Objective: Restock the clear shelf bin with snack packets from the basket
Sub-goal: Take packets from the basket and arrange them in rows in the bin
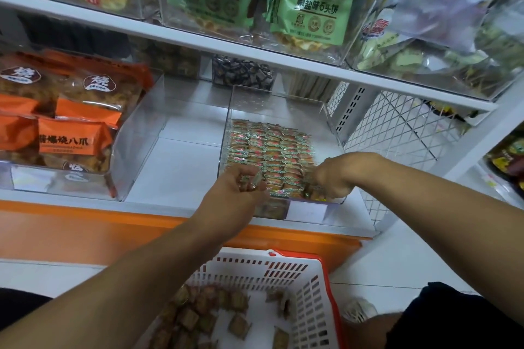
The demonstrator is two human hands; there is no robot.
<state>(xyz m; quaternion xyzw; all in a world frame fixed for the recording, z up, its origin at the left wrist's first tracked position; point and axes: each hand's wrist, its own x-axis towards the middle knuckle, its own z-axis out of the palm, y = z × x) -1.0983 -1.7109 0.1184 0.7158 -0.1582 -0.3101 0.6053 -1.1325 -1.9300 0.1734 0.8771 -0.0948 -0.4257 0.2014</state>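
A: Where's the bin? Quick.

B: I've got the clear shelf bin [283, 110] on the lower shelf [175, 161], dead ahead of both hands, long axis running away from me. Rigid see-through walls, rows of small crinkly snack packets [272, 147] filling the floor, tightly lined.

A: Hands?

B: Left hand [246, 181] at the bin's front-left edge, fingers curled round a few foil packets. Right hand [331, 178] inside the front-right corner, fingers curled down among packets; I can't tell if it's actually gripping any.

A: Which goes next?

B: My guess is the left, it's loaded and only has to drop forward into the front row. Front rows look thinner.

A: Basket?

B: White plastic lattice basket [309, 286], red rim, on the floor below me, loose square packets [198, 317] left in it. Orange bags [71, 127] in the bin to the left.
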